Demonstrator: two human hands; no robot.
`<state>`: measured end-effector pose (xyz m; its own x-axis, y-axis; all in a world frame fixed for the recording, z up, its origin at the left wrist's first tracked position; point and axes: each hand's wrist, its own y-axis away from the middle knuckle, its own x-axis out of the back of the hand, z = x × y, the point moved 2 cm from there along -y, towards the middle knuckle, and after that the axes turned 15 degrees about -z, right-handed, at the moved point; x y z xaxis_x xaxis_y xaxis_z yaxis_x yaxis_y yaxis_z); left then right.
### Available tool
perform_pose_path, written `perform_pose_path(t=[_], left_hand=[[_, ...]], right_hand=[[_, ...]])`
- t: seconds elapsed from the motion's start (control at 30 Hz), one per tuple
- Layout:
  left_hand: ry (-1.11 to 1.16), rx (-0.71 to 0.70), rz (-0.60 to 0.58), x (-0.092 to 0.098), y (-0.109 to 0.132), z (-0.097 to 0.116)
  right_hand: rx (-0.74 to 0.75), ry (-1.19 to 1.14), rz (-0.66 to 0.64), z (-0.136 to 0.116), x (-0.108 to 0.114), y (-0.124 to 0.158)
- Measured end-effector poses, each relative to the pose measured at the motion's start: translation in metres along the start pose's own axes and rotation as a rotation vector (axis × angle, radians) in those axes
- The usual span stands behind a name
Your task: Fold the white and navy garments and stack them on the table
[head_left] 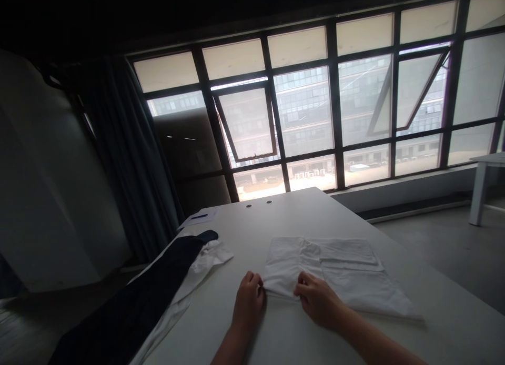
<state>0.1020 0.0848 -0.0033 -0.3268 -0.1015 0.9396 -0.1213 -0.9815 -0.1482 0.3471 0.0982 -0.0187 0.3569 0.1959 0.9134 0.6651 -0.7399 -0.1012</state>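
Note:
A white garment, folded into a flat shape with some creases, lies on the white table in front of me. My left hand pinches its near left corner between thumb and fingers. Farther right along the same near edge, my right hand has its fingers closed on the cloth. Whether the garment is a shirt or something else I cannot tell. The pinched edge sits at or just above the tabletop.
Dark clothing and white clothing lie along the table's left side. Behind them is paper with a blue pen. Two round dark spots mark the far tabletop. A curtain and windows stand beyond; another table is at right.

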Motion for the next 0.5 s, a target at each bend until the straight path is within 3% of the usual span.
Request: perform_pose_path(t=[0.17, 0.5], left_hand=[[-0.117, -0.064, -0.072, 0.0081, 0.0003, 0.0077], [-0.223, 0.03, -0.078, 0.0104, 0.0029, 0.0042]], right_hand=[[0.049, 0.03, 0.021, -0.0006, 0.0006, 0.0004], [0.071, -0.019, 0.045, 0.0027, -0.0042, -0.003]])
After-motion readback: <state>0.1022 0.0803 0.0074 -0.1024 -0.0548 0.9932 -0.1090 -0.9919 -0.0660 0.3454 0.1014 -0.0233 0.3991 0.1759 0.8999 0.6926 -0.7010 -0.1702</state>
